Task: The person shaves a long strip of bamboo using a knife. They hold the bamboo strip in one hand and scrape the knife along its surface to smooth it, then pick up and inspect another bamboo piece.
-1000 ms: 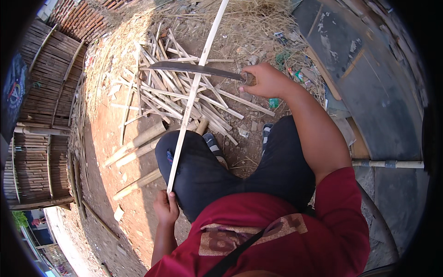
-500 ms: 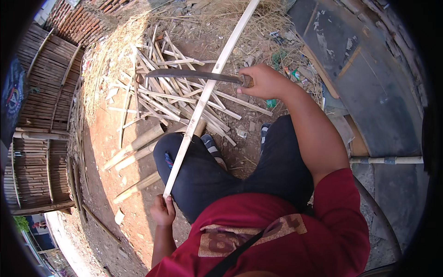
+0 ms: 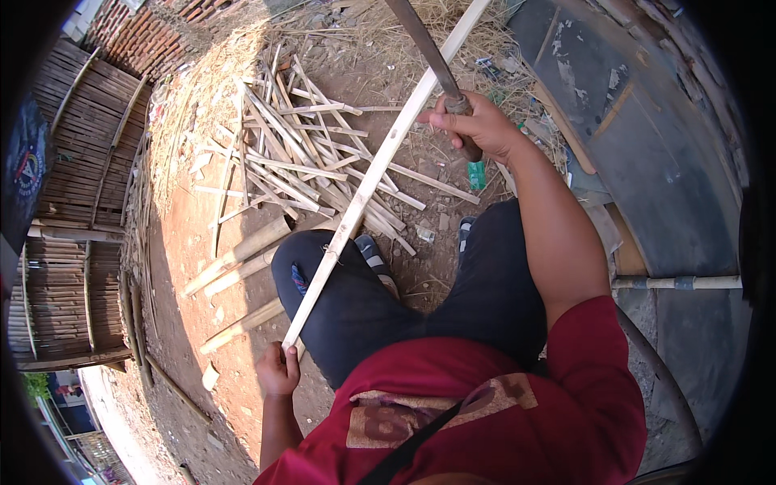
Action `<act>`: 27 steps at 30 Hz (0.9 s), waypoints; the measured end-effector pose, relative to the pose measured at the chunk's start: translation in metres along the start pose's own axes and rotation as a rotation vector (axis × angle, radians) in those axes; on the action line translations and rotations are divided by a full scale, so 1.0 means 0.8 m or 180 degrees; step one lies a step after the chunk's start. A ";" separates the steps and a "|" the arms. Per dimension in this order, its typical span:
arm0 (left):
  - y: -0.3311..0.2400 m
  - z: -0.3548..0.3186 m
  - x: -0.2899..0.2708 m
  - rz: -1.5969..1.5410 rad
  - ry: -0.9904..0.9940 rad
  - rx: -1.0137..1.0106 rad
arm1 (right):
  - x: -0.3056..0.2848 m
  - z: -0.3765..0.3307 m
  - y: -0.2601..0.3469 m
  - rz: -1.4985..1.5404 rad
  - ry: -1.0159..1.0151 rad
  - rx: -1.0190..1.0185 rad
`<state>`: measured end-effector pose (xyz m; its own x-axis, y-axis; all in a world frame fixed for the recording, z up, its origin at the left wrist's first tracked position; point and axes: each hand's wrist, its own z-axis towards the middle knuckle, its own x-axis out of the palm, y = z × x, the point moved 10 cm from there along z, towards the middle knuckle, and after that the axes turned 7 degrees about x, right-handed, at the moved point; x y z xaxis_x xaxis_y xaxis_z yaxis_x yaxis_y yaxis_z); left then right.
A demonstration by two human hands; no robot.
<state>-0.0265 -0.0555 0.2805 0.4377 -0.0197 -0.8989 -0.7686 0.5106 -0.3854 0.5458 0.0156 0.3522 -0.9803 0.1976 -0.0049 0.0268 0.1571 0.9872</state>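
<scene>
My left hand [image 3: 277, 370] is closed on the near end of a long pale bamboo strip [image 3: 356, 212]. The strip slants over my left thigh and runs up to the far edge of the view, with a darker node mark partway along. In my right hand [image 3: 483, 128] is a machete, gripped by its dark handle. Its long dark blade [image 3: 422, 47] points away toward the top of the picture and crosses over the strip near its far part. Whether the blade touches the strip I cannot tell.
A loose heap of split bamboo strips [image 3: 311, 153] lies on the dirt ahead. Thicker bamboo poles [image 3: 238, 252] rest left of my legs. A slatted bamboo wall [image 3: 85, 153] stands at left; dark panels [image 3: 663, 186] lean at right. Straw and litter lie at the far side.
The machete has swung from lying crosswise, pointing left, to pointing away. My right hand has turned and moved slightly right. The strip's far end has shifted right.
</scene>
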 end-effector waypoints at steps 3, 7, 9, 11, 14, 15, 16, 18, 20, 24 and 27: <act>-0.001 -0.012 0.006 0.0041 0.0084 -0.0033 | 0.029 -0.005 0.018 0.0622 0.0238 -0.0328; -0.054 0.014 -0.012 0.0580 0.0454 0.0074 | 0.042 -0.017 0.046 0.1102 0.0345 -0.0721; -0.121 0.044 -0.042 0.0836 -0.0119 0.0688 | 0.040 -0.018 0.045 0.1135 0.0243 -0.0721; -0.144 0.068 -0.045 0.0656 -0.0183 0.0674 | 0.042 -0.020 0.046 0.1087 0.0228 -0.0693; -0.219 0.123 -0.044 0.0339 -0.0358 0.0915 | 0.060 -0.025 0.050 0.0810 0.0311 -0.0602; -0.243 0.140 -0.042 0.0235 -0.0428 0.1048 | 0.068 -0.025 0.047 0.0690 0.0341 -0.0573; -0.251 0.153 -0.032 0.0153 -0.0379 0.1092 | 0.077 -0.027 0.049 0.0547 0.0383 -0.0555; -0.264 0.178 -0.009 -0.0023 -0.0270 0.1192 | 0.095 -0.034 0.050 0.0508 0.0491 -0.0492; -0.268 0.193 -0.002 -0.0137 -0.0276 0.1020 | 0.101 -0.035 0.045 0.0133 0.0553 -0.0612; -0.247 0.205 0.011 -0.0279 -0.0281 0.0771 | 0.088 -0.051 0.070 -0.0833 0.0233 -0.1540; -0.224 0.203 0.014 -0.0423 -0.0136 0.0476 | 0.079 -0.055 0.080 -0.2231 0.0042 -0.1535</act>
<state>0.1916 -0.0074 0.3735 0.5525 -0.0607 -0.8313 -0.6262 0.6281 -0.4620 0.4772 -0.0047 0.4220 -0.7413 0.1968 -0.6416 -0.6709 -0.1913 0.7165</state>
